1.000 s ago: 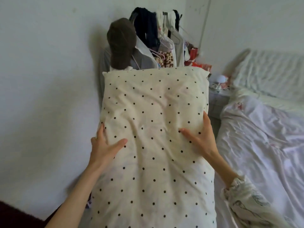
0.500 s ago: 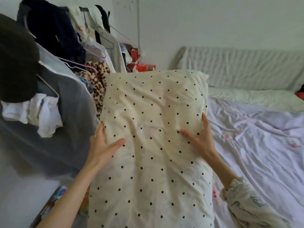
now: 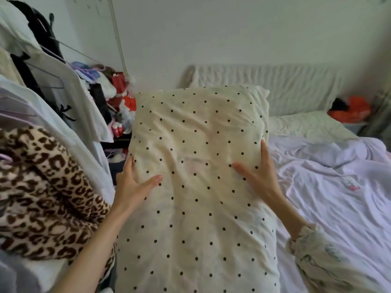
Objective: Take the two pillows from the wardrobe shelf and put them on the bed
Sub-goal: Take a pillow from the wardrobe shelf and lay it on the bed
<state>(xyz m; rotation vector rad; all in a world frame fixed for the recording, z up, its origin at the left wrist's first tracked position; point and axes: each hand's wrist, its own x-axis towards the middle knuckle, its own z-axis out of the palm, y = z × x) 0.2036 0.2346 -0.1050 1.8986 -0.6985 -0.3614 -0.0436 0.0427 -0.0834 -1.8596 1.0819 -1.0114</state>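
Pillow point(image 3: 196, 187) in my 2 hands: it is cream coloured with small black dots, and I hold it in front of me, its long side running away from me, its far end higher than the near end. It is in the air, not on the bed point(image 3: 338, 197); its right edge is over the left edge of the bed, and its left edge is just beside the hanging clothes.

My left hand point(image 3: 133, 185) is on the left edge of the pillow. The thumb lies straight on the top face and the fingers go around the edge to the underside, where I cannot see them. My right hand point(image 3: 260, 176) is on the right edge in the same way: thumb spread on the top face, forefinger straight along the edge, the other fingers hidden behind the pillow. Both hands press the pillow from the 2 sides and carry it. My right arm has a pale printed sleeve point(image 3: 325, 265) pushed up to the forearm.

The bed has a crumpled pale lilac sheet and, at its head end near the wall, a white textured pillow point(image 3: 304, 125) lying flat. Behind this is a ribbed white headboard cover point(image 3: 275, 85). At the far right corner of the bed stands something orange and black point(image 3: 351, 108), too blurred to name.

On my left hang a leopard print garment point(image 3: 42, 187) and white shirts point(image 3: 69, 98). Behind them is a pile of red and white packages point(image 3: 122, 96).
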